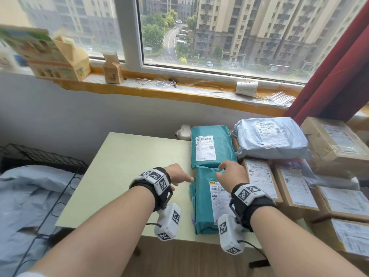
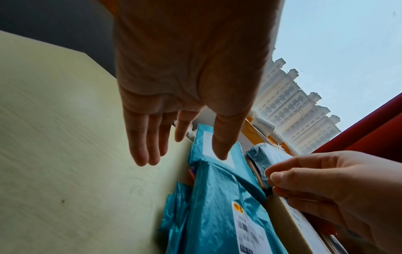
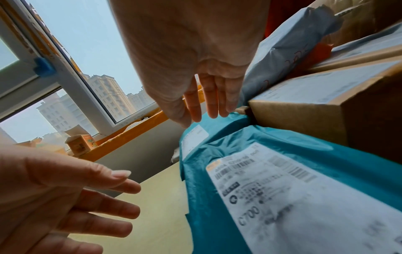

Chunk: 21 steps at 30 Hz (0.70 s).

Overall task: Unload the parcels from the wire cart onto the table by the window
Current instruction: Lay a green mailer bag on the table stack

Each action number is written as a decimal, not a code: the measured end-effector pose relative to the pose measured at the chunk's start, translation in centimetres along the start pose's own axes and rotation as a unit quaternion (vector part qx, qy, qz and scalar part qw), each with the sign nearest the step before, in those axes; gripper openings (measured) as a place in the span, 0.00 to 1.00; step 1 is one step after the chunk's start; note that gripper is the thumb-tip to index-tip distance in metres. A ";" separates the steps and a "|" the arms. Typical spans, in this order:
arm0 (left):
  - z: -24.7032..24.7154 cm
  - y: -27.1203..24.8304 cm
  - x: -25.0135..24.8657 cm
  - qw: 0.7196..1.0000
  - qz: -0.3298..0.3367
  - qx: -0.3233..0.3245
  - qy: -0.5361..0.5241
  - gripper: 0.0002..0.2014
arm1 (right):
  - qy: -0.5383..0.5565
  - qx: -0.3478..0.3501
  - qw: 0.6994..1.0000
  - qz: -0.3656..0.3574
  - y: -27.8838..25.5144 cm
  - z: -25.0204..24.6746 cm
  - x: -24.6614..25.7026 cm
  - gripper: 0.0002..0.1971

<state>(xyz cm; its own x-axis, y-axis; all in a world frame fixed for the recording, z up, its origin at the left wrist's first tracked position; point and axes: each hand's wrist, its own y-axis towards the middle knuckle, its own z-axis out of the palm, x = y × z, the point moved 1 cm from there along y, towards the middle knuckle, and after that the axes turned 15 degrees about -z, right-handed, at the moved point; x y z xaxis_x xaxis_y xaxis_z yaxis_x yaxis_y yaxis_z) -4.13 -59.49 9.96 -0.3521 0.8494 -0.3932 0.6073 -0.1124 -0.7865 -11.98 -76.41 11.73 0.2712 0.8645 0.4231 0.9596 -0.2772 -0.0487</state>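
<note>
Two teal parcels lie end to end on the pale table (image 1: 129, 166): the near one (image 1: 203, 206) (image 2: 217, 214) (image 3: 282, 197) and the far one (image 1: 223, 148) (image 2: 202, 137) (image 3: 193, 137). My left hand (image 1: 185, 179) (image 2: 174, 151) (image 3: 108, 197) is open with straight fingers over the table, just off the near parcel's left edge and holding nothing. My right hand (image 1: 223, 170) (image 3: 208, 111) (image 2: 304, 180) is open above the near parcel's far end, fingertips at its wrapping. At far left, the black wire cart (image 1: 46, 154) holds a grey parcel (image 1: 30, 192).
A grey poly bag (image 1: 269, 140) sits on cardboard boxes (image 1: 295, 186) that fill the table's right side up to a red curtain (image 1: 339, 76). Cartons (image 1: 65, 60) and a white cup (image 1: 246, 87) stand on the window sill. The table's left half is bare.
</note>
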 end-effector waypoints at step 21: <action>-10.2 -4.0 11.9 0.994 -0.028 -0.082 -0.072 0.22 | -0.006 0.030 0.991 -0.134 1.5 4.0 14.5 0.14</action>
<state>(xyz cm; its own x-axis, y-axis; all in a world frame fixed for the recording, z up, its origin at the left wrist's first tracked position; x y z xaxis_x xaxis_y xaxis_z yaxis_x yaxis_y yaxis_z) -3.48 -43.70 13.33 -0.4799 0.7679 -0.4242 0.6869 0.0281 -0.7262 -6.30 -62.64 14.12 0.0067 0.9087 0.4174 0.9999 -0.0120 0.0100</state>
